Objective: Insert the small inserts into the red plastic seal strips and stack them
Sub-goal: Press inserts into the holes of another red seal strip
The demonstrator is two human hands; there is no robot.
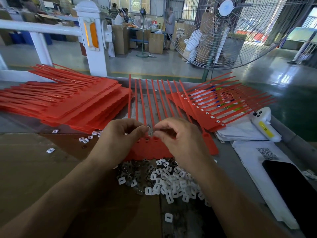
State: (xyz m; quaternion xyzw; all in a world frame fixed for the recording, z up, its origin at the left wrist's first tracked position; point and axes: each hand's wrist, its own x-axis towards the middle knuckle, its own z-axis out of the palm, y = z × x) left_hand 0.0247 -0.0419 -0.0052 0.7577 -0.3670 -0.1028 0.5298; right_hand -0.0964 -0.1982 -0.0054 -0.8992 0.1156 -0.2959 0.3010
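Observation:
A comb of joined red seal strips [149, 148] lies in front of me, its tails [147, 100] pointing away. My left hand [120, 134] and my right hand [176, 136] meet above its slotted heads, fingertips together, pinching a small insert [149, 128] between them. A heap of white and grey inserts [168, 181] lies just below my hands. To the left is a tall stack of red strips [68, 103]. On the right another stack [211, 107] shows white inserts in its heads.
Brown cardboard [34, 165] covers the near table, with a few stray inserts [85, 139] on it. White papers [253, 162], a dark phone [291, 184] and a white device [262, 122] lie at the right. A large fan [240, 31] stands beyond the table.

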